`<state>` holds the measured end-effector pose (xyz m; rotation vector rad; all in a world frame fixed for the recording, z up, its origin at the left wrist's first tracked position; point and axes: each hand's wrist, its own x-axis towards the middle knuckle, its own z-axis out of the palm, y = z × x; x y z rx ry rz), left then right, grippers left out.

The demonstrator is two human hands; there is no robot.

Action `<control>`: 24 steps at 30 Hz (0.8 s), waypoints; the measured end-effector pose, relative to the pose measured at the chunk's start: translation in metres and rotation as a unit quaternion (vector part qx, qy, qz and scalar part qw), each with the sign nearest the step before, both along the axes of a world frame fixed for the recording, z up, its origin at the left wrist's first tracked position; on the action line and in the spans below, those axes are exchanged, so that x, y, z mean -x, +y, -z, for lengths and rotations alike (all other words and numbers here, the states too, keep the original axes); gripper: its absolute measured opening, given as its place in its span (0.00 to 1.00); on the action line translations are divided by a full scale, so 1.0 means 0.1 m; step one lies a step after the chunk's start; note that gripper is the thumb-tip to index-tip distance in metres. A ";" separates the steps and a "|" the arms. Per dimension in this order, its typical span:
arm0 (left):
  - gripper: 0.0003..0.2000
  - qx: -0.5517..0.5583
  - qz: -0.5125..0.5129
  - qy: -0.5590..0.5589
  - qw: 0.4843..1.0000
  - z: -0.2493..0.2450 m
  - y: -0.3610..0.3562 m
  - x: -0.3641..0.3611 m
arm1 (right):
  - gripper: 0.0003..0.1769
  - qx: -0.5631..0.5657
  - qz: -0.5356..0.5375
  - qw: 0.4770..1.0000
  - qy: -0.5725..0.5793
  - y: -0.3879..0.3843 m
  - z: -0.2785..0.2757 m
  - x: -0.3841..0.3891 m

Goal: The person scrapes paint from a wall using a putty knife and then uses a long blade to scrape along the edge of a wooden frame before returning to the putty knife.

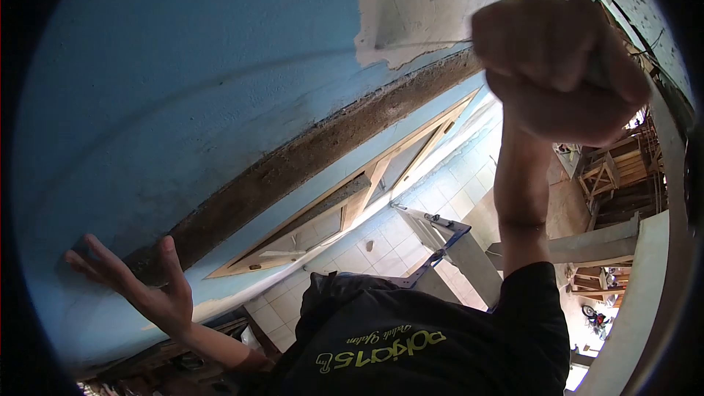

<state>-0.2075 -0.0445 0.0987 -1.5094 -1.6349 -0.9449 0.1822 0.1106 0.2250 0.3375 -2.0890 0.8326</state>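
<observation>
My right hand (557, 66) is closed in a fist, slightly blurred, in front of the upper wall. What it grips, if anything, is hidden by the fingers. A thin dark line runs left from the knuckles along a pale, whitish patch (425, 0) with a ragged edge on the blue wall (220, 51). Lower left, my left hand (158, 290) is open, its fingers spread at the blue wall beside the end of a rough brown ledge (293, 169). Nothing shows in that hand.
Below the ledge are wood-framed window panels (352, 202). A ladder (447, 249) with blue fittings stands on the tiled floor (359, 257) beneath me. Stacked wooden pieces (623, 161) and a motorcycle (595, 317) are far below at right. A pale beam (645, 301) curves along the right.
</observation>
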 end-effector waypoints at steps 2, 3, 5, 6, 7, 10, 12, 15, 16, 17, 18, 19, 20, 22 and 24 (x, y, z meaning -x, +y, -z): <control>0.43 -0.001 -0.003 0.002 1.000 0.02 -0.01 0.02 | 0.26 -0.013 -0.032 0.999 -0.010 0.05 -0.05 0.01; 0.43 -0.001 -0.005 0.007 1.000 0.01 -0.02 0.03 | 0.26 -0.003 -0.014 1.000 -0.014 0.02 -0.04 0.03; 0.43 0.000 -0.003 0.016 1.000 0.01 -0.01 0.03 | 0.27 0.015 0.009 1.000 -0.016 -0.08 -0.06 0.05; 0.43 0.001 -0.001 0.017 1.000 0.00 -0.01 0.03 | 0.28 0.023 0.013 1.000 -0.012 -0.12 -0.08 0.06; 0.43 0.000 -0.001 0.017 1.000 0.00 0.00 0.03 | 0.28 0.018 -0.037 0.999 -0.006 -0.05 -0.13 -0.03; 0.43 -0.002 -0.007 0.012 1.000 0.01 -0.02 0.04 | 0.27 0.001 -0.028 0.999 -0.027 0.11 -0.08 -0.07; 0.43 -0.004 -0.001 0.007 1.000 0.02 -0.01 0.03 | 0.27 0.068 -0.010 0.998 -0.012 0.04 0.00 0.02; 0.41 -0.006 0.008 0.002 1.000 0.01 0.00 0.01 | 0.28 0.042 -0.033 0.999 0.009 0.06 0.02 -0.01; 0.41 -0.005 0.005 0.006 1.000 0.01 -0.01 0.01 | 0.28 0.060 -0.020 0.998 -0.005 0.04 0.03 0.04; 0.41 -0.004 0.004 0.009 1.000 0.00 -0.01 0.00 | 0.28 0.079 -0.008 0.997 -0.019 0.02 0.05 0.09; 0.41 -0.005 0.005 0.009 1.000 0.01 -0.01 0.00 | 0.28 0.056 -0.008 0.998 -0.012 0.02 0.02 0.08; 0.41 -0.005 0.009 0.010 1.000 0.00 -0.01 0.00 | 0.28 0.035 -0.006 0.999 -0.003 0.02 0.00 0.05; 0.40 -0.008 0.010 0.009 1.000 0.01 0.00 0.01 | 0.28 0.021 -0.035 0.999 0.012 0.03 -0.02 0.01; 0.40 -0.008 0.002 0.011 1.000 0.01 0.00 0.01 | 0.27 0.043 -0.038 0.998 0.020 0.06 0.03 0.05; 0.40 -0.007 0.001 0.011 1.000 0.02 -0.01 0.01 | 0.27 0.079 0.006 0.997 0.011 0.02 0.08 0.11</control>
